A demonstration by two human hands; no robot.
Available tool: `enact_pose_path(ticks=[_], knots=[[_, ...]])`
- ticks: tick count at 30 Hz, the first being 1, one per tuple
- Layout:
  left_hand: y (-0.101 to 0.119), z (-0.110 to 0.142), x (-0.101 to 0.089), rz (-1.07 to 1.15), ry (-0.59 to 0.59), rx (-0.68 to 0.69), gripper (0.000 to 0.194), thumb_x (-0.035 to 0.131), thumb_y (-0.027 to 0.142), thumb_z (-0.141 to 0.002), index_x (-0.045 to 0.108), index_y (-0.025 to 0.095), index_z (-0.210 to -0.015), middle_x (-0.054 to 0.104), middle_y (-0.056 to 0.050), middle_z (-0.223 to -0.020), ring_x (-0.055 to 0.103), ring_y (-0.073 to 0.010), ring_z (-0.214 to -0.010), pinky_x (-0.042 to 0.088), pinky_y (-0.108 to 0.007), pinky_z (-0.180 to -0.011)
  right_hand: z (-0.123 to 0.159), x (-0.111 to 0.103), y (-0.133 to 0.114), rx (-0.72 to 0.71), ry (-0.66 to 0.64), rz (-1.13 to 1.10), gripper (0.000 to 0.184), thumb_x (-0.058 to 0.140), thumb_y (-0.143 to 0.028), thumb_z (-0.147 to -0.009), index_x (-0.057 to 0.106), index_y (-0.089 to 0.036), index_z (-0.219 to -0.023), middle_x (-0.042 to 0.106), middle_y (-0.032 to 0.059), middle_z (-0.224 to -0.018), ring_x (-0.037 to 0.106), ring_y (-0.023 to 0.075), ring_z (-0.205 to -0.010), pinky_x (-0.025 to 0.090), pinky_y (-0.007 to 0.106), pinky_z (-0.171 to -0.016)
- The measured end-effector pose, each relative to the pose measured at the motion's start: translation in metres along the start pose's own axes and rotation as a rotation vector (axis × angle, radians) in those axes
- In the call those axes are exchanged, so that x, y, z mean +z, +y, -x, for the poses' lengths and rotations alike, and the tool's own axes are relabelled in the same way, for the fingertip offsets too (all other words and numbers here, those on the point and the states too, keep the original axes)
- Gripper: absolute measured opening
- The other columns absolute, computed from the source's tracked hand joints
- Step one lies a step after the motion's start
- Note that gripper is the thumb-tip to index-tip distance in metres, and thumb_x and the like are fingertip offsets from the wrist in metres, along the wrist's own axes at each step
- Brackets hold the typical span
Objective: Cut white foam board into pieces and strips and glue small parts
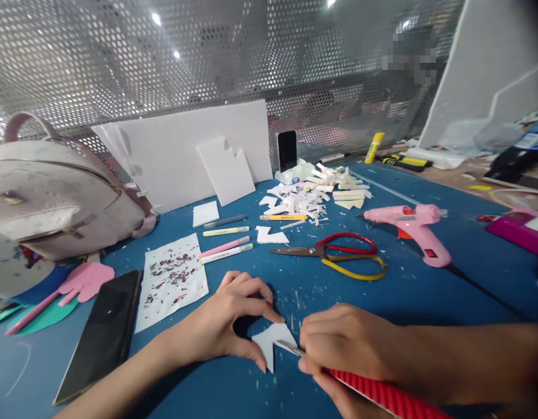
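My left hand [227, 323] pinches a small white foam piece [272, 343] against the blue mat [426, 291], thumb and forefinger on its edges. My right hand [345, 346] grips a red-handled craft knife [382, 396]; its blade tip touches the foam piece's right edge. Both hands are closed near the front of the mat.
Red-and-yellow scissors [338, 253] and a pink glue gun [412, 230] lie beyond the hands. Several pens [225, 244], foam scraps [307, 198], white foam boards [185, 151], a dark phone [100, 331], a speckled paper [170, 279] and a pale backpack [54, 192] sit left and behind.
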State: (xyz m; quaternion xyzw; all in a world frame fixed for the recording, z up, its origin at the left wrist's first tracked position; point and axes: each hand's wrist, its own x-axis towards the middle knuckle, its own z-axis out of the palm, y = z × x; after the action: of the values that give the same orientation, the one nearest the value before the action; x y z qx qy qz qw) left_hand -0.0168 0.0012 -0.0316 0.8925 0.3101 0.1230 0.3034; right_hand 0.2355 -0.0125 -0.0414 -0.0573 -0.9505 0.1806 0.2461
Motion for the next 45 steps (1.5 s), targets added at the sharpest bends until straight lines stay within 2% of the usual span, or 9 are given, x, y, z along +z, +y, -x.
enact_pose_path(ticks=[5,8,22,26,32,37,41,45], knots=[[0.005,0.000,-0.001,-0.006,-0.013,-0.017,0.051,0.084,0.048,-0.067,0.069,0.033,-0.113,0.059,-0.001,-0.112,0.052,-0.0234,-0.104,0.028,-0.036,-0.094,0.013,-0.002,0.003,-0.043,-0.019,0.055,0.017,0.052,-0.003,-0.080,0.047,-0.017,-0.087,0.051,-0.0012,-0.072,0.046,0.0115,-0.064,0.036,0.024,-0.057],[0.007,0.000,-0.002,-0.016,-0.019,-0.028,0.050,0.083,0.048,-0.068,0.068,0.033,-0.113,0.059,-0.002,-0.112,0.052,-0.0245,-0.105,0.030,-0.036,-0.093,0.013,-0.004,0.002,-0.053,-0.056,0.046,0.018,0.053,-0.002,-0.082,0.045,-0.019,-0.086,0.053,-0.0014,-0.074,0.047,0.0115,-0.065,0.037,0.024,-0.058],[0.004,0.001,0.000,-0.020,-0.014,-0.017,0.050,0.084,0.046,-0.068,0.068,0.034,-0.113,0.058,-0.001,-0.114,0.052,-0.0228,-0.105,0.029,-0.036,-0.096,0.021,-0.007,0.000,-0.093,-0.054,0.061,0.023,0.058,-0.002,-0.081,0.044,-0.018,-0.075,0.051,-0.0026,-0.069,0.044,0.0104,-0.062,0.035,0.023,-0.056],[0.002,0.001,0.000,-0.010,-0.005,-0.010,0.052,0.085,0.047,-0.066,0.068,0.035,-0.114,0.058,-0.001,-0.113,0.052,-0.0226,-0.102,0.029,-0.037,-0.094,0.022,-0.006,0.001,-0.103,-0.070,0.031,0.025,0.059,-0.003,-0.084,0.043,-0.019,-0.073,0.052,-0.0036,-0.068,0.045,0.0106,-0.063,0.036,0.024,-0.058],[-0.001,0.000,0.001,0.000,-0.010,-0.006,0.051,0.083,0.051,-0.067,0.068,0.035,-0.113,0.059,-0.002,-0.113,0.051,-0.0241,-0.103,0.029,-0.037,-0.094,0.015,-0.005,0.007,-0.125,-0.068,-0.041,0.025,0.060,0.000,-0.080,0.044,-0.019,-0.076,0.051,-0.0033,-0.068,0.043,0.0102,-0.061,0.036,0.023,-0.057],[-0.001,0.000,0.001,0.006,-0.016,-0.009,0.051,0.083,0.049,-0.068,0.067,0.035,-0.114,0.058,0.000,-0.114,0.051,-0.0226,-0.104,0.028,-0.036,-0.095,0.021,-0.004,-0.002,-0.077,-0.084,-0.074,0.025,0.054,-0.002,-0.089,0.046,-0.018,-0.072,0.057,-0.0024,-0.068,0.045,0.0112,-0.063,0.037,0.025,-0.059],[-0.002,0.001,0.002,0.009,-0.013,0.001,0.051,0.083,0.050,-0.067,0.068,0.034,-0.113,0.059,-0.001,-0.114,0.051,-0.0235,-0.105,0.028,-0.036,-0.095,0.025,-0.005,-0.007,-0.022,-0.087,0.012,0.029,0.045,-0.009,-0.097,0.049,-0.018,-0.070,0.058,0.0003,-0.069,0.050,0.0138,-0.068,0.038,0.028,-0.062],[-0.001,0.000,0.000,0.007,-0.005,0.009,0.051,0.082,0.051,-0.067,0.069,0.032,-0.112,0.060,-0.002,-0.113,0.052,-0.0235,-0.103,0.029,-0.036,-0.094,0.018,-0.004,0.002,-0.139,-0.076,-0.085,0.027,0.054,-0.006,-0.092,0.045,-0.019,-0.070,0.056,-0.0028,-0.064,0.044,0.0118,-0.061,0.038,0.025,-0.060]])
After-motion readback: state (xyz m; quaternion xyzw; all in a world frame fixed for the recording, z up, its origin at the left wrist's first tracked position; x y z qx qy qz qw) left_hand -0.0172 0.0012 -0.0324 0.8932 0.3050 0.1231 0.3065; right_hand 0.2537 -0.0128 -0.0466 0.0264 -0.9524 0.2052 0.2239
